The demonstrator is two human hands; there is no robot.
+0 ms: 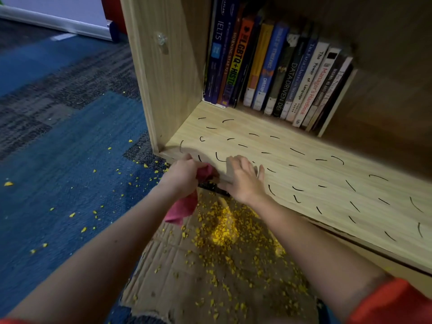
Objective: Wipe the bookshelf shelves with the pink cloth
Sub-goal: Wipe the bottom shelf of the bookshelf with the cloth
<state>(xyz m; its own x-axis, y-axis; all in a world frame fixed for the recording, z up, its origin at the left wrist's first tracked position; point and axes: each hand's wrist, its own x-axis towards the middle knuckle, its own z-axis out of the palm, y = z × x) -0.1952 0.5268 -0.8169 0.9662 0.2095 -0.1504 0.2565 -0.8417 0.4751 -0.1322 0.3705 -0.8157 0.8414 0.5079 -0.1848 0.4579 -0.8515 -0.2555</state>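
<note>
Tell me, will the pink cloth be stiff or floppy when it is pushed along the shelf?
Probably floppy: the pink cloth droops in folds below the left hand that grips it. Pushed along the shelf, it would likely bunch up, as it is crumpled in that grip.

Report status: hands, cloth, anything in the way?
Left hand grips pink cloth at shelf front edge. Right hand flat on shelf. Black marks cover shelf; books stand at back.

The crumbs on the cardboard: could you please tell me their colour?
Yellow: the crumbs on the brown cardboard show best in the head view.
</note>
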